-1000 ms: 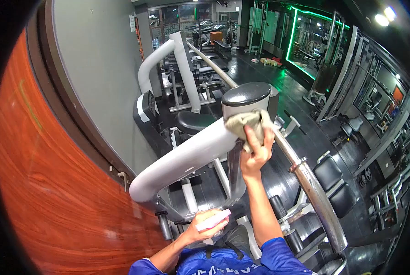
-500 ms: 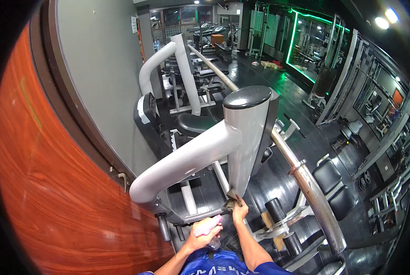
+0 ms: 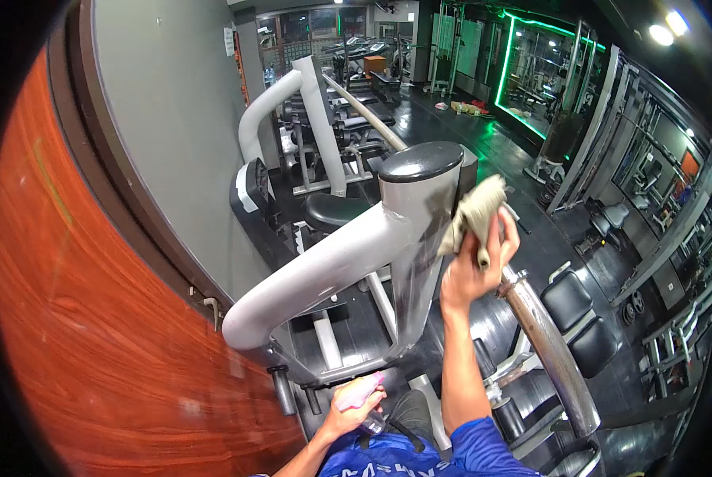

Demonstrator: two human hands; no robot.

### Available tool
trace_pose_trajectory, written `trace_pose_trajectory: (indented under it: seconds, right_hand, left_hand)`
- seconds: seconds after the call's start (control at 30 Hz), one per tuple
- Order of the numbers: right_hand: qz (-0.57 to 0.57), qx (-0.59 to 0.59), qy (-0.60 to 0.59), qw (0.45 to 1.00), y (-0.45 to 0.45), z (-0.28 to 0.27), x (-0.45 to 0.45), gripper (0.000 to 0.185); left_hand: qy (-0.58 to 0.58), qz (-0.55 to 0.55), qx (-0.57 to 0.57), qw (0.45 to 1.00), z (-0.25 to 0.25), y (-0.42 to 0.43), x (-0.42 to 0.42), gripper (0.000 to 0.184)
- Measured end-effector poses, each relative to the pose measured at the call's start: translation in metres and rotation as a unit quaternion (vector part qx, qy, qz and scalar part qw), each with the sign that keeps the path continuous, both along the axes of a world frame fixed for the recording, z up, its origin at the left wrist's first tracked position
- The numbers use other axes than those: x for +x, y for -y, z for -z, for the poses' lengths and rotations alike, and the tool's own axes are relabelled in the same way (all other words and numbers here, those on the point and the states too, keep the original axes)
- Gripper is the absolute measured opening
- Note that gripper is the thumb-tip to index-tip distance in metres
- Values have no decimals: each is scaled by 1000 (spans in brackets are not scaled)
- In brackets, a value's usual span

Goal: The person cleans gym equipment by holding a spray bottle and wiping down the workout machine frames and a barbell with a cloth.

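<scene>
In my right hand (image 3: 479,266) is a bunched beige cloth (image 3: 478,213), raised beside the top of a grey machine post (image 3: 420,238) with a black oval cap (image 3: 421,162). My fingers are closed around the cloth; whether it touches the post is hard to see. Low down, near my waist, my left hand (image 3: 353,408) grips a spray bottle (image 3: 361,391) with a pink-and-white head. Its clear lower part shows partly below my fingers. A thick curved grey tube (image 3: 316,282) runs from the post toward the left.
A long steel barbell (image 3: 548,350) slants down to the right of the post. At left stands a reddish wooden door (image 3: 133,318) with a handle (image 3: 213,310). Black padded seats (image 3: 595,350) and more machines fill the right side; a mirror with green lights is behind.
My right hand has risen with the cloth from the foot of the post to near its top. The left hand and spray bottle stay almost where they were.
</scene>
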State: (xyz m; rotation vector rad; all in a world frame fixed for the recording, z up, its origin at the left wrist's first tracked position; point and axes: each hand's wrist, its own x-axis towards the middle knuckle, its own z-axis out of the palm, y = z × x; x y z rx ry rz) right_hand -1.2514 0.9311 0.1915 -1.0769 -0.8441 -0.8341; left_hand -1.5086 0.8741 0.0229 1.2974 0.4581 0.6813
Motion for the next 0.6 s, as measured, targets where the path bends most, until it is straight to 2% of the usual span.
trace_pose_trajectory:
  seconds: [0.07,0.1,0.17,0.2,0.3,0.37,0.47,0.6]
  right_hand:
    - [40,-91,3,995,-8,-24,4,52]
    - [-23,-103,-16,994,-12,-22,7,57]
    - [43,-101,5,994,-15,-3,7,60]
    - [48,-105,-21,993,-15,11,5,60]
    - [52,-135,-126,981,-13,77,-1,61]
    - [13,-152,-227,962,-6,129,-9,57]
    - [2,-186,-349,919,1,213,1,44]
    - [-44,-200,-416,886,16,260,12,35]
  left_hand:
    - [7,0,-4,1000,1,1,0,31]
    - [3,-3,-14,1000,1,2,0,32]
    - [-4,-11,-34,999,-1,4,0,32]
    - [-1,-13,-35,999,-2,4,-1,32]
    - [0,-23,-41,999,-6,6,-3,27]
    - [-10,-36,-45,998,-11,7,-3,19]
    - [-18,-42,-38,998,-9,8,-3,19]
    - [-24,-43,-49,998,-9,9,1,20]
